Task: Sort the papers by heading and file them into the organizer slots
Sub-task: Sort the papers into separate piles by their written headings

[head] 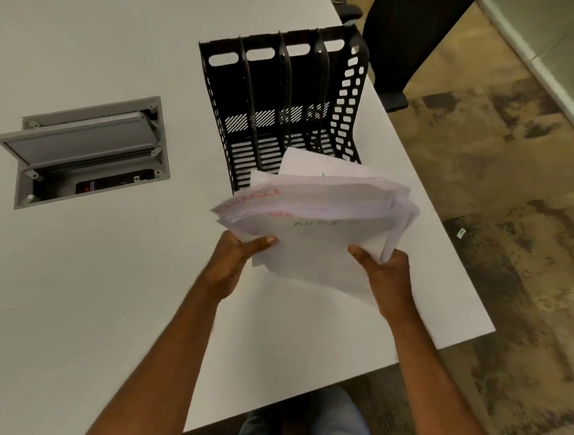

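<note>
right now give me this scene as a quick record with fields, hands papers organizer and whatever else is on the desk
left hand: grips the near left edge of the loose stack of white papers, thumb on top
right hand: grips the stack's near right edge
papers: uneven stack held above the white table; red heading ending in "ANCE" on one sheet
organizer: black perforated plastic organizer, four upright slots, no papers seen in them
slots: partly hidden by the stack at the near end
other: grey recessed cable box, lid open
</note>
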